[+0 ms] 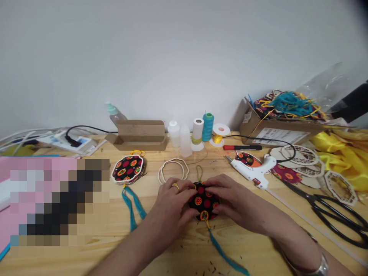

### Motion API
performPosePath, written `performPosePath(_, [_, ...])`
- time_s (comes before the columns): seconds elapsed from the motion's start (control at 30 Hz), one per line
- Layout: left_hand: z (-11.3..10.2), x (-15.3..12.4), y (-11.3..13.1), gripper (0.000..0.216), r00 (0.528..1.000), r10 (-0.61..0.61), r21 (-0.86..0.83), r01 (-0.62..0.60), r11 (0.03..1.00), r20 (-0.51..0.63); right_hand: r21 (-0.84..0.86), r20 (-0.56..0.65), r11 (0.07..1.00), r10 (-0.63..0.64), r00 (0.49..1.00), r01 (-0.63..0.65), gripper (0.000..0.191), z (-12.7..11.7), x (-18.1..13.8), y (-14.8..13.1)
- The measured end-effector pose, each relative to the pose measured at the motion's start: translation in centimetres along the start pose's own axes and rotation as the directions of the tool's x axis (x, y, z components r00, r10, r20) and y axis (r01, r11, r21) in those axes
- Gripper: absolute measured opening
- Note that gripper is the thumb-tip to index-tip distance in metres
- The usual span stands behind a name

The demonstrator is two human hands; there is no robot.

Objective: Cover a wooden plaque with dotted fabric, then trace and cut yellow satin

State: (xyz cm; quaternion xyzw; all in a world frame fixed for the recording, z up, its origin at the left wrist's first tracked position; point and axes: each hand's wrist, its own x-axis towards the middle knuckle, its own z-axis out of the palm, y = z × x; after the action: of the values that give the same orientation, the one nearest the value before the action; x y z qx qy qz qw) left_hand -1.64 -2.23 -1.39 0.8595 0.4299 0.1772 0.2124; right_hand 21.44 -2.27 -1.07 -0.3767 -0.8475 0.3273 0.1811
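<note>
A round black fabric pendant (206, 201) with red and orange flower prints lies on the table in front of me. My left hand (174, 203) grips its left edge, fingers curled over the rim. On the opposite edge, my right hand (241, 205) presses with fingertips above and thumb below. An olive cord loop (199, 173) sticks out at the pendant's top, and a teal tassel (225, 253) trails from its bottom toward the lower right. Just beyond my left fingers lie thin pale wooden frames (187, 167). The pendant's underside is hidden.
To the left sits a stack of similar pendants (128, 168) with teal tassels. A white glue gun (251, 171), black scissors (322, 203) and wooden cutouts (342, 188) lie right. Behind are a cardboard box (140, 142), bottles (186, 142), a teal thread spool (207, 127) and a filled carton (276, 132).
</note>
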Motion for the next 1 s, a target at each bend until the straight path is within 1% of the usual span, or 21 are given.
performPosePath(0.17, [0.2, 0.0, 0.0, 0.025, 1.0, 0.006, -0.002, -0.006, 1.0, -0.006, 0.024, -0.054, 0.998, -0.051, 0.997, 0.052, 0.03, 0.1, -0.2, 0.2])
performPosePath(0.23, [0.2, -0.1, 0.0, 0.026, 1.0, 0.015, 0.001, -0.015, 1.0, -0.016, 0.026, -0.098, 0.997, -0.063, 0.993, 0.066, 0.027, 0.0, -0.1, 0.0])
performPosePath(0.27, [0.2, 0.0, -0.1, 0.026, 0.999, 0.019, 0.008, -0.019, 1.0, -0.04, 0.014, -0.138, 0.997, -0.068, 0.988, 0.071, 0.026, 0.0, -0.1, 0.0])
performPosePath(0.3, [0.1, 0.0, -0.2, 0.024, 0.996, 0.021, 0.018, -0.02, 1.0, -0.089, -0.005, -0.192, 0.997, -0.073, 0.979, 0.073, 0.024, -0.1, 0.0, 0.0])
performPosePath(0.33, [0.0, 0.0, -0.4, 0.022, 0.987, 0.017, 0.033, -0.012, 0.999, -0.162, -0.028, -0.258, 0.997, -0.074, 0.963, 0.069, 0.022, -0.1, 0.1, 0.0])
performPosePath(0.4, [-0.4, 0.1, -1.0, 0.019, 0.94, -0.014, 0.077, 0.042, 0.996, -0.34, -0.065, -0.396, 0.997, -0.067, 0.916, 0.045, 0.016, -0.1, 0.3, 0.2])
performPosePath(0.43, [-0.6, 0.1, -1.4, 0.018, 0.913, -0.036, 0.103, 0.085, 0.991, -0.407, -0.073, -0.451, 0.997, -0.058, 0.89, 0.027, 0.014, -0.1, 0.3, 0.3])
performPosePath(0.47, [-0.8, 0.1, -1.7, 0.018, 0.895, -0.057, 0.134, 0.128, 0.983, -0.442, -0.076, -0.489, 0.997, -0.049, 0.871, 0.014, 0.013, -0.1, 0.4, 0.4])
performPosePath(0.5, [-1.0, 0.2, -1.9, 0.017, 0.894, -0.075, 0.168, 0.164, 0.972, -0.441, -0.076, -0.511, 0.997, -0.043, 0.858, 0.005, 0.014, -0.1, 0.4, 0.5])
performPosePath(0.53, [-1.1, 0.2, -2.1, 0.017, 0.906, -0.093, 0.205, 0.192, 0.96, -0.413, -0.075, -0.519, 0.997, -0.038, 0.854, -0.002, 0.014, -0.1, 0.4, 0.6])
performPosePath(0.6, [-1.1, 0.2, -2.2, 0.017, 0.937, -0.121, 0.273, 0.217, 0.937, -0.329, -0.072, -0.51, 0.997, -0.032, 0.859, -0.006, 0.015, -0.2, 0.5, 0.5])
performPosePath(0.7, [-0.9, 0.3, -2.0, 0.016, 0.956, -0.144, 0.341, 0.228, 0.912, -0.254, -0.069, -0.494, 0.998, -0.021, 0.869, -0.015, 0.016, -0.2, 0.5, 0.3])
performPosePath(0.83, [-0.6, 0.7, -1.9, 0.016, 0.964, -0.135, 0.37, 0.215, 0.904, -0.23, -0.075, -0.465, 0.997, -0.003, 0.885, -0.036, 0.02, -0.2, 0.6, 0.2])
performPosePath(0.9, [-0.5, 0.8, -2.1, 0.018, 0.961, -0.142, 0.367, 0.224, 0.903, -0.237, -0.076, -0.444, 0.997, -0.003, 0.896, -0.034, 0.021, -0.1, 0.6, 0.3])
performPosePath(0.93, [-0.5, 0.8, -2.2, 0.019, 0.958, -0.144, 0.365, 0.231, 0.902, -0.248, -0.078, -0.437, 0.996, -0.006, 0.899, -0.031, 0.021, 0.0, 0.5, 0.3])
performPosePath(1.0, [-0.6, 0.7, -2.3, 0.021, 0.943, -0.131, 0.35, 0.24, 0.906, -0.306, -0.086, -0.432, 0.996, -0.014, 0.902, -0.026, 0.021, 0.1, 0.5, 0.4])
